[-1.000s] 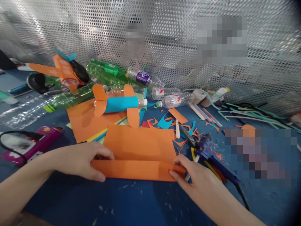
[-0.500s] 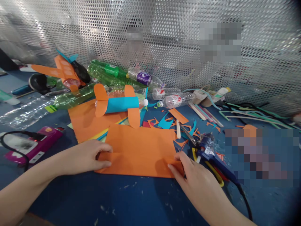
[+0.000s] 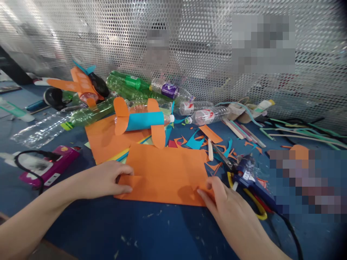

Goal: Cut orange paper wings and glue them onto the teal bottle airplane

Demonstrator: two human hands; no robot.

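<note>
The left fingers (image 3: 126, 170) are clamped on the left end of an orange sheet (image 3: 168, 169), and the right fingers (image 3: 213, 181) on its right end, both near its lower edge. Most of the sheet lies flat between them, on the blue surface (image 3: 154, 234), with a small fold lifting beside the left fingertips. Just right of the right fingers sit a blue glue gun (image 3: 251, 180) and a yellow handle (image 3: 261, 207), and beyond their tips lies a scatter of blue and orange scraps (image 3: 195, 142). Past the left fingers, a second orange sheet (image 3: 105, 137) lies under a bottle wrapped in blue with orange fins (image 3: 145, 121). Left of the left fingers is a magenta power strip (image 3: 61, 162) with a black cable (image 3: 28, 153) plugged in. Farthest from both sets of fingers, green bottles (image 3: 123, 86) and clear bottles (image 3: 210, 115) lie along a perforated metal panel (image 3: 195, 54)
</note>
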